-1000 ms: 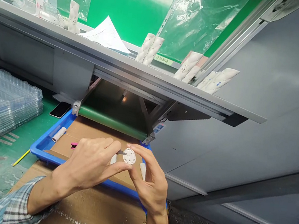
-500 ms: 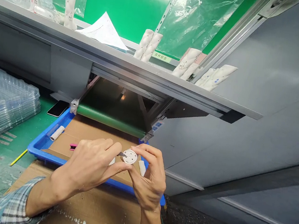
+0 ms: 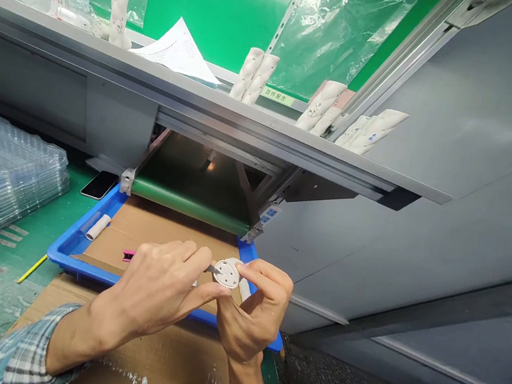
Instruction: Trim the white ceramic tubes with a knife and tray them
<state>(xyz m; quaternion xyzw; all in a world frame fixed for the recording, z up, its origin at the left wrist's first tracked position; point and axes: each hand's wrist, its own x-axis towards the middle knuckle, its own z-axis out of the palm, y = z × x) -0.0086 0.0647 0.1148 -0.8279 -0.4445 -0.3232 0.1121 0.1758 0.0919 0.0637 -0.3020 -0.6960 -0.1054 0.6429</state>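
My left hand (image 3: 154, 289) is closed round a utility knife, whose pink handle end (image 3: 127, 255) sticks out to its left. The knife's narrow dark blade (image 3: 213, 269) shows on the other side of the hand, its tip against the face of a white round plastic part (image 3: 228, 273). That face has several small holes. My right hand (image 3: 253, 309) pinches the part between thumb and fingers, tilted toward me. The left thumb reaches the part's lower edge. Most of the knife's handle is hidden in the left hand.
Below the hands is a blue tray (image 3: 66, 256) lined with cardboard, with a white tube (image 3: 98, 228) inside. A green conveyor belt (image 3: 192, 202) ends over it. Clear plastic trays (image 3: 5, 176), a phone (image 3: 99, 184) and a yellow stick (image 3: 32, 268) lie left. White tubes (image 3: 254, 76) stand on the shelf.
My right hand and the white part have shifted slightly right and down. The left hand has moved along with them, the blade tip still at the part's face.
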